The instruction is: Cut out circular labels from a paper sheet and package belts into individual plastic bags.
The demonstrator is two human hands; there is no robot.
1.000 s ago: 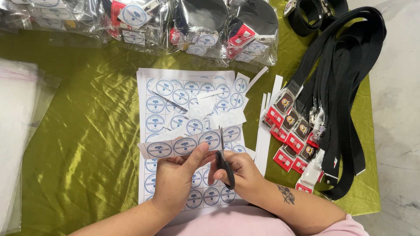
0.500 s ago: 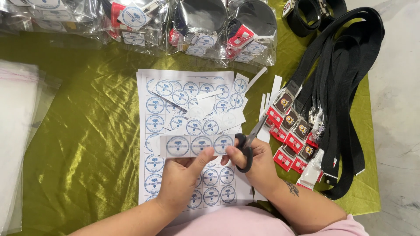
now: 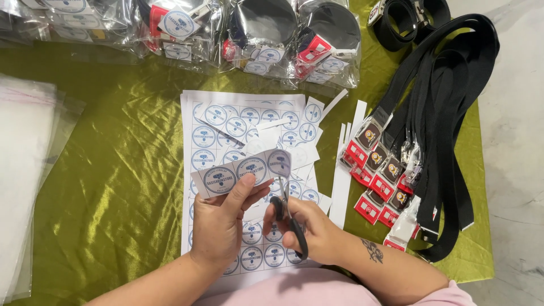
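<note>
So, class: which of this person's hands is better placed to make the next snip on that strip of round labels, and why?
The right hand: it grips the black-handled scissors, whose blades point up at the label strip. The left hand is busy pinching that strip above the sheet.

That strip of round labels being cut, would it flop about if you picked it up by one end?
Probably a little. The paper strip looks thin, and the left hand pinches it near the middle while both ends stay fairly level, so it seems to have some stiffness. It is likely very light, and the scissors in the right hand suggest it cuts easily.
</note>
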